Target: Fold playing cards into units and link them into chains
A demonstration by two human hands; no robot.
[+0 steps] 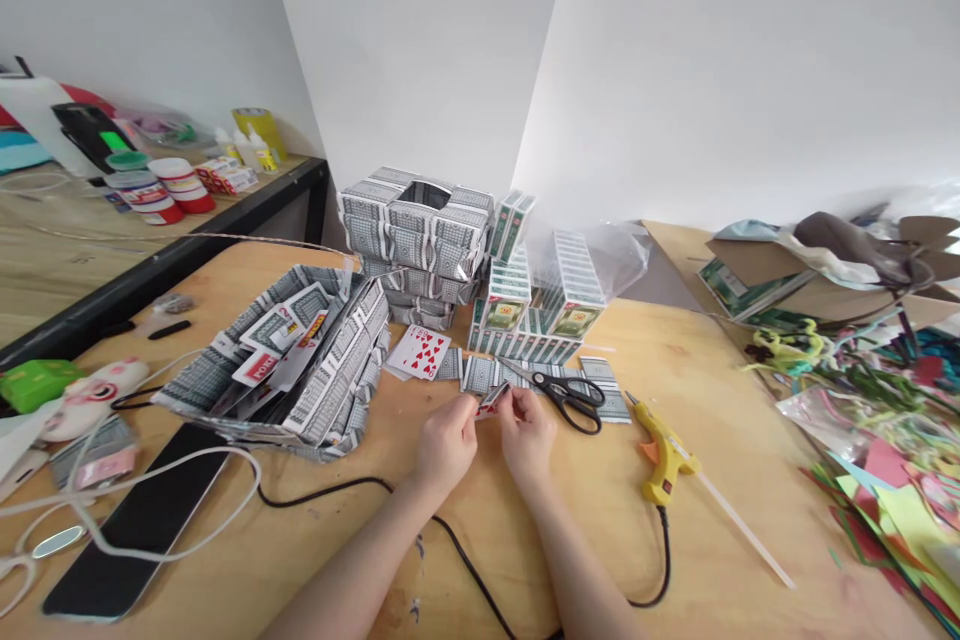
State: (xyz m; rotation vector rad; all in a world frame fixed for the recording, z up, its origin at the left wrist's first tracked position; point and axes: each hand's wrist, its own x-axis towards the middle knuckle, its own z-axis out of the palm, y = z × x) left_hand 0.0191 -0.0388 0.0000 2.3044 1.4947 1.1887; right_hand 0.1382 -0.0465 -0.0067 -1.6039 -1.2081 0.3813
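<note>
Between my two hands is a playing card (489, 409), bent or folded, with red pips showing on one part. My left hand (448, 436) pinches its left end, fingers closed. My right hand (526, 428) grips the other side between thumb and fingers. Just beyond my hands lie black-handled scissors (576, 400) on a row of face-down cards (480, 373). A fanned pile of face-up heart cards (421, 352) is beside them. To the right rests a yellow glue gun (666, 455) with a clear glue stick (750, 535) in its back.
A basket woven from cards (352, 385) holds loose cards at left. Behind stand a box-shaped card structure (416, 230) and several boxed card decks (506, 305). A black cable (469, 550) crosses near my forearms. A phone (142, 520) lies left; paper scraps (885, 490) lie right.
</note>
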